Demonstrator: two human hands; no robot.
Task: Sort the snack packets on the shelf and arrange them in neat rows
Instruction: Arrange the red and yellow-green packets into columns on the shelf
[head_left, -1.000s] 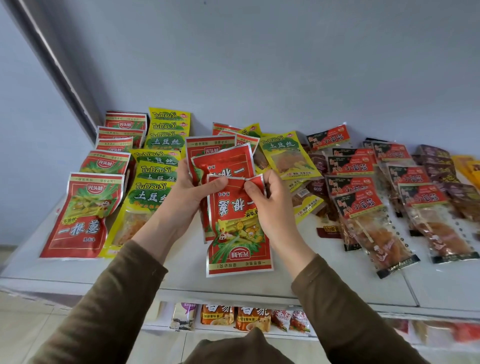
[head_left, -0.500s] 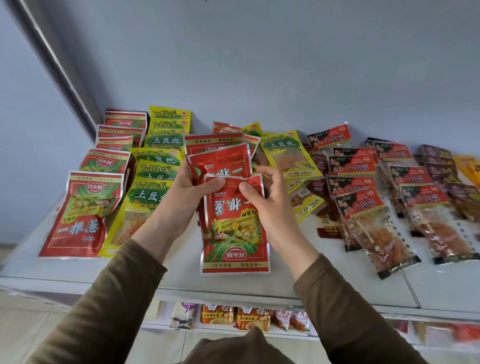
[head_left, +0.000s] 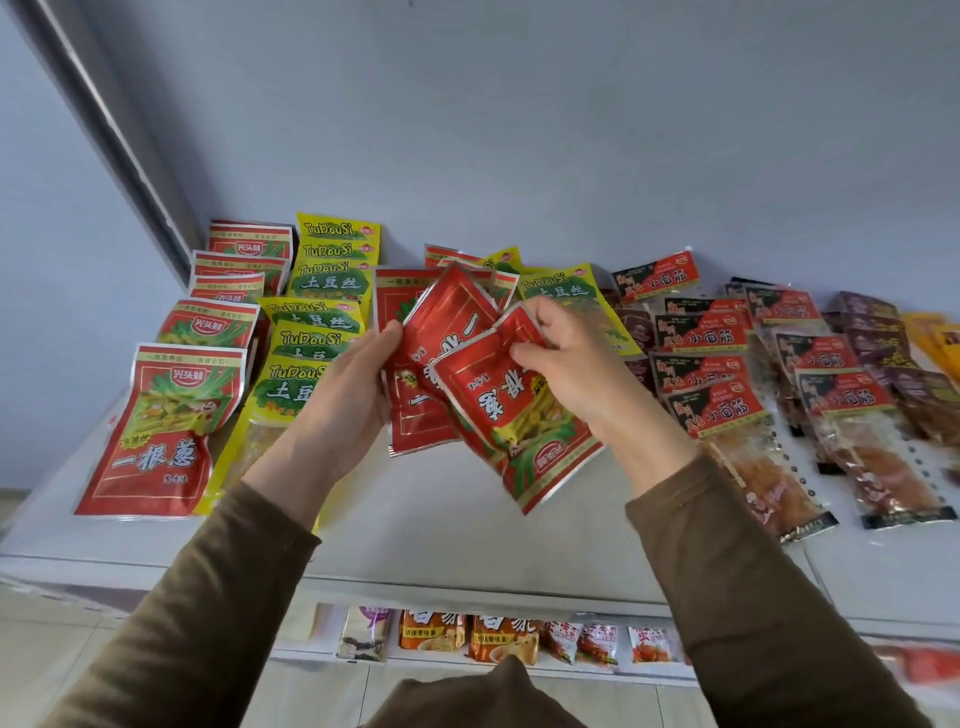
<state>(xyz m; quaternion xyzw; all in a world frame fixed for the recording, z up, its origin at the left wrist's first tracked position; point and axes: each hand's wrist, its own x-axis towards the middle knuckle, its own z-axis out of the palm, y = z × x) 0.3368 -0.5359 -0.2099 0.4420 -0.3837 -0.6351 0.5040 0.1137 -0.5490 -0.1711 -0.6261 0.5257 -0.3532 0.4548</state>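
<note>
Head view: right grip (head_left: 566, 364) pinches the front red packet (head_left: 511, 415), now tilted; left grip (head_left: 343, 395) clasps the rest.

Soft even daylight, edges warped (lower-right corner blurred).

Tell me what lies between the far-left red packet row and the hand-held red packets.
Head view: a row of yellow TuDouSi packets lies between them.

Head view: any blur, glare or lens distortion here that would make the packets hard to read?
Head view: wide-angle bending curves the shelf edge and slants the wall strip; glare streaks the foil of the red packets in the hands; the far right edge is smeared, so the orange packets are unreadable; light is soft and even, and the left rows stay legible.
</note>
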